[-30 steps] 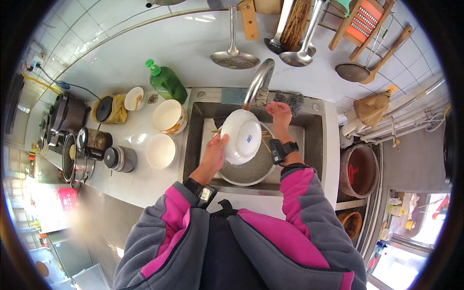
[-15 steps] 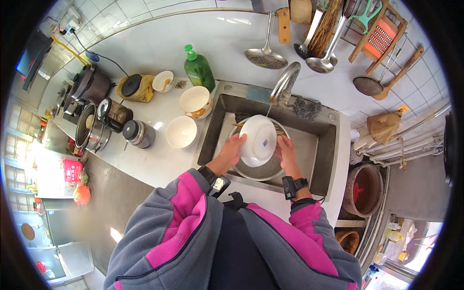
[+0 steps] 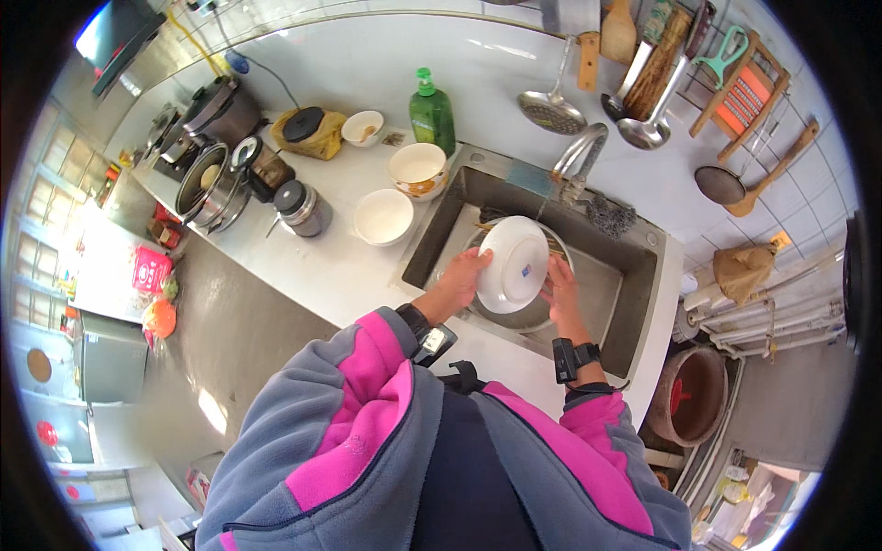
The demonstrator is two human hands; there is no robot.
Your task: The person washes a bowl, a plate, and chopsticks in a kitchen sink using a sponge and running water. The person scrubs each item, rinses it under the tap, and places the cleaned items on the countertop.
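Observation:
Over the sink, a white plate [image 3: 513, 266] is tilted with its underside and a small blue mark facing me. My left hand [image 3: 461, 281] grips its left edge, thumb on the underside. At the opposite edge my right hand [image 3: 561, 290] holds it too, its fingers partly hidden by the plate. Below is a round metal basin [image 3: 531, 320], mostly covered by the plate, with what look like chopsticks showing behind it. A thin stream of water seems to run from the faucet [image 3: 581, 151] into the basin.
Left of the sink [image 3: 634, 275] stand a white bowl [image 3: 384, 218], a patterned bowl [image 3: 418, 168], a small bowl [image 3: 362, 129] and a green pump bottle [image 3: 432, 119]. Farther left are a jar [image 3: 301, 209] and pots [image 3: 213, 182]. Ladles [image 3: 645, 134] hang above; a scouring pad [image 3: 610, 217] lies behind the faucet.
The whole view has swung, so the counter and sink sit farther right and slightly turned. Both hands keep their hold on the plate, which stays over the basin.

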